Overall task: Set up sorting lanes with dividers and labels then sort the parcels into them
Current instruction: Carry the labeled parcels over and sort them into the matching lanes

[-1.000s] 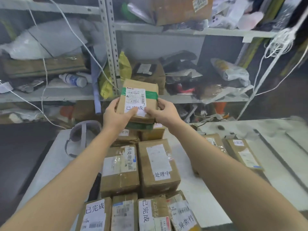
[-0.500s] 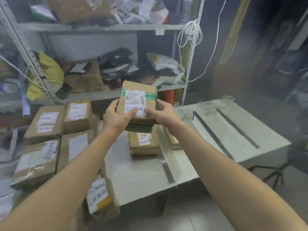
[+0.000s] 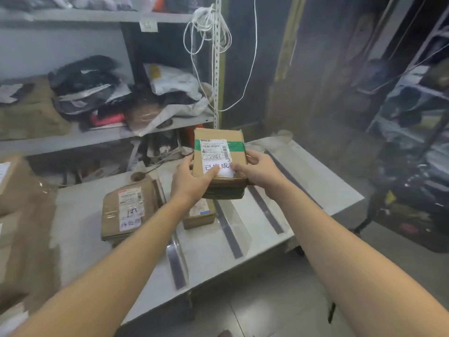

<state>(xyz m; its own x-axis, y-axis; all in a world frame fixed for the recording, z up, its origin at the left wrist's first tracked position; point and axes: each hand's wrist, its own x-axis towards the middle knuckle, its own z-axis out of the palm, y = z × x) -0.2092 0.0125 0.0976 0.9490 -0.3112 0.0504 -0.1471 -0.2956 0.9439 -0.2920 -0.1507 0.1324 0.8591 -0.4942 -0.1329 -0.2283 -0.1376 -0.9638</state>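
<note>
Matt brown cardboard on the held parcel [image 3: 220, 154], banded with glossy green tape [image 3: 237, 146] and faced with a white paper label [image 3: 215, 152]. Same dull cardboard, glossy clear tape and paper label on the parcel [image 3: 128, 210] lying flat. Smooth pale tabletop [image 3: 313, 181], slightly sheeny, striped with dark matt strips [image 3: 264, 210]. Grey painted metal shelf [image 3: 73, 139] behind.

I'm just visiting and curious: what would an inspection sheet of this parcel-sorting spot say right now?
Surface: grey table, dark divider strips marking lanes.
Job's things: green-taped parcel held above table; two parcels lying in lanes, large parcel and small parcel.
Clutter: bags and wrapped goods on shelves.
Grippers: left hand and right hand both grip the held parcel.
Cables: white cord hanging from shelf post.
Surroundings: blurred boxes at left, dark racks at right.
</note>
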